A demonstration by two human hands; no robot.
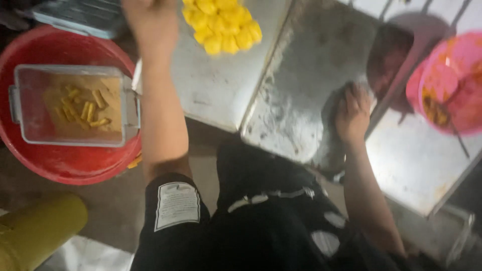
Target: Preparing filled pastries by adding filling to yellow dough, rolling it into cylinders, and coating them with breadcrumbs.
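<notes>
- heap of yellow dough pieces (223, 22) on steel tabletop (221, 85), just beside left hand (150, 22); grip unclear
- right hand (352, 113) pressed flat, fingers loosely spread, on dull metal tray (306, 75)

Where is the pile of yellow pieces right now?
The pile of yellow pieces sits top centre on the metal table, just beside the left hand.

Work surface: scuffed, dull grey metal table (311, 75), running from twelve o'clock to four o'clock.
Table seams: raised edges divide the top into panels.
Floor: dark brownish ground (115, 206) at seven o'clock, dim.
Light: bright glare at four o'clock, shadow toward nine o'clock.
</notes>
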